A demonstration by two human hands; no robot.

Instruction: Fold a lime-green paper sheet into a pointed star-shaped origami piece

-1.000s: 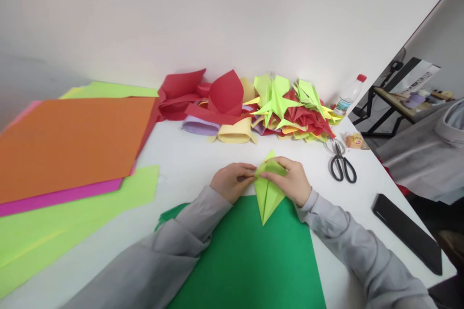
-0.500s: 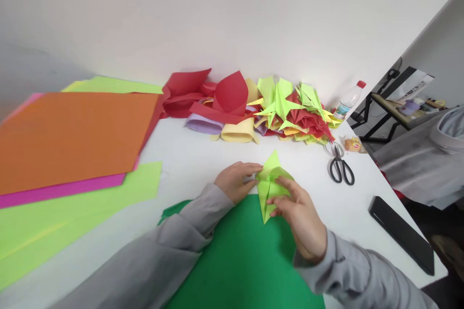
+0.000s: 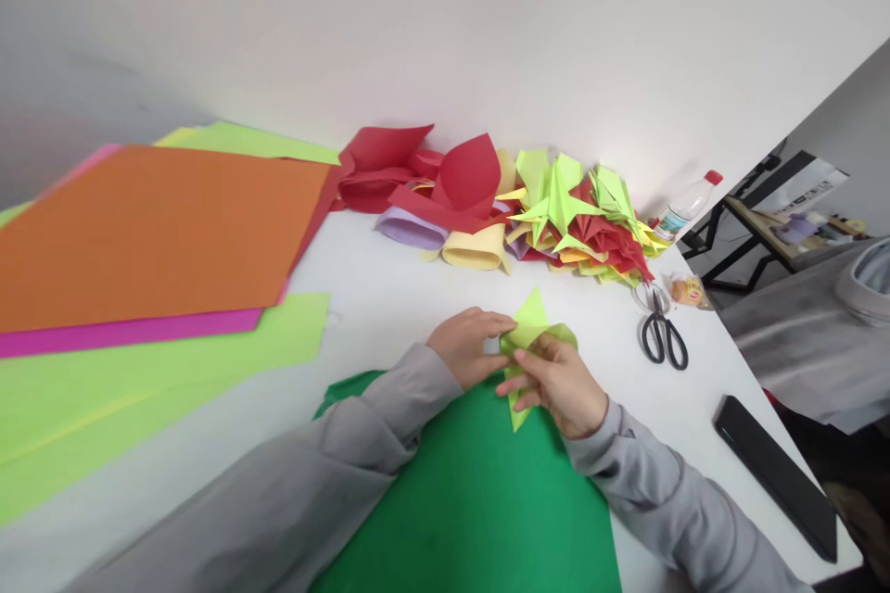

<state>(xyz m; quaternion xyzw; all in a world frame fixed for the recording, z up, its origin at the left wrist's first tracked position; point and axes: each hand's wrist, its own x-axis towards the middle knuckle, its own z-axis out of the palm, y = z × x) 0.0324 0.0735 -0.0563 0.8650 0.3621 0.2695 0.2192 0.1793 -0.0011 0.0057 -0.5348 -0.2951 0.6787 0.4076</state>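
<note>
Between my hands is a folded piece of lime-green paper [image 3: 534, 317], one point facing away from me and one toward me. My left hand [image 3: 471, 345] pinches its left edge with thumb and fingers. From the right, my right hand [image 3: 562, 384] grips the paper's raised flap, covering much of its lower half. A large green sheet [image 3: 473, 491] lies under the near tip and my wrists. The fold under my right fingers is hidden.
At left lie stacked coloured sheets [image 3: 167, 241] and lime sheets [image 3: 159, 380]. Along the wall are red paper shapes [image 3: 465, 181] and folded lime paper pieces [image 3: 556, 199]. Scissors [image 3: 664, 338], a bottle [image 3: 685, 208] and a black case [image 3: 775, 473] are at right. Another person's grey sleeve [image 3: 799, 324] shows beyond.
My right hand has shifted left across the paper, closer to my left hand, and now curls its flap over. The view has turned slightly, moving the table items to the right.
</note>
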